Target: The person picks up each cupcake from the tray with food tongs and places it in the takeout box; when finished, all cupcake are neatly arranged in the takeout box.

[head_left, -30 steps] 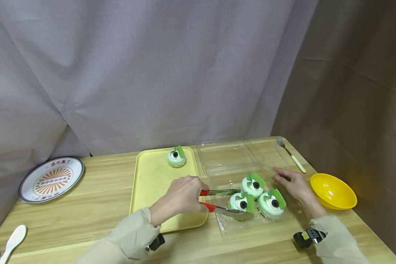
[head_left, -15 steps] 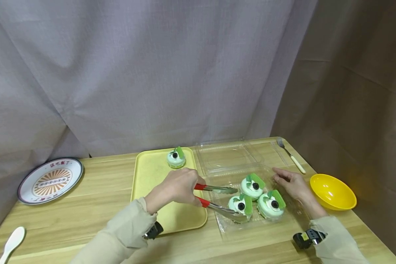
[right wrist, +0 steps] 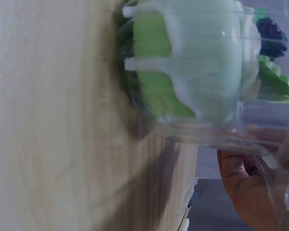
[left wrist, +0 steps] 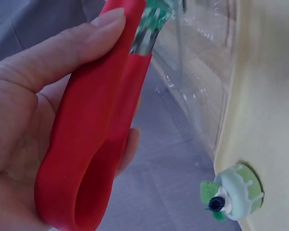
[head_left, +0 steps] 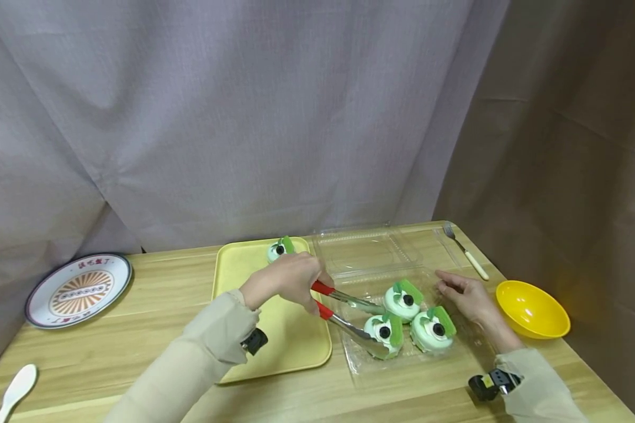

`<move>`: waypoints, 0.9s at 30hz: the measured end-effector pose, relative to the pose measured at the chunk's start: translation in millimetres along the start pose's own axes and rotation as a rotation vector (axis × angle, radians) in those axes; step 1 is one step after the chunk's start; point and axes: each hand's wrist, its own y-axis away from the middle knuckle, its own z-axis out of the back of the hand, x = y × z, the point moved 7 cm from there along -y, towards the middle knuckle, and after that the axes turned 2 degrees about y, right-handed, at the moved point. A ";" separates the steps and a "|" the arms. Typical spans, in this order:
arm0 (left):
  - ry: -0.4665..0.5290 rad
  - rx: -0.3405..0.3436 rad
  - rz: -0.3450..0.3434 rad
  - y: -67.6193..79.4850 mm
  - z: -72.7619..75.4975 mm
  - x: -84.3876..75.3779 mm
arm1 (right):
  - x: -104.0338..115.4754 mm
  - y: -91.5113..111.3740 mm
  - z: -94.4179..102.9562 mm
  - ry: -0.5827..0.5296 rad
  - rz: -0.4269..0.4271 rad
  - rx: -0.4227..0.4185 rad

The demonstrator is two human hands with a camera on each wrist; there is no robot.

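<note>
My left hand grips red-handled tongs, their two metal arms spread. One tip lies along the near side of the front-left green cake; the other reaches between it and the rear cake. Contact there is hard to tell. A third cake sits to the right in the same clear plastic container. At the container's right edge, my right hand holds the rim with bent fingers. Partly hidden behind my left hand, another cake stands on the yellow tray.
The container's clear lid lies folded back toward the curtain. A fork and a yellow bowl are at the right. Far left are a patterned plate and a white spoon, with part of another beside it.
My left hand drew the tongs leftward off the front-left cake, then shifted slightly forward, tilting the tips down to the right. It now partly covers the tray's cake. My right hand stayed put.
</note>
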 end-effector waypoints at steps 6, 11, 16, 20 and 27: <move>-0.016 0.027 -0.006 -4.7 -2.7 -0.5 | -2.5 0.1 -3.4 0.005 -0.013 0.007; -0.003 -0.036 -0.017 2.7 -8.7 -2.6 | -2.2 -1.0 -2.5 0.033 -0.013 0.002; 0.068 -0.114 0.042 14.7 -17.3 -6.7 | -1.0 -1.9 -0.8 0.016 -0.013 -0.001; 0.084 -0.155 0.104 23.2 -23.2 -11.9 | -0.9 -3.1 -0.5 0.011 -0.015 0.000; 0.049 -0.204 0.127 31.0 -23.3 -25.7 | -1.5 -5.6 -1.3 0.022 -0.017 -0.015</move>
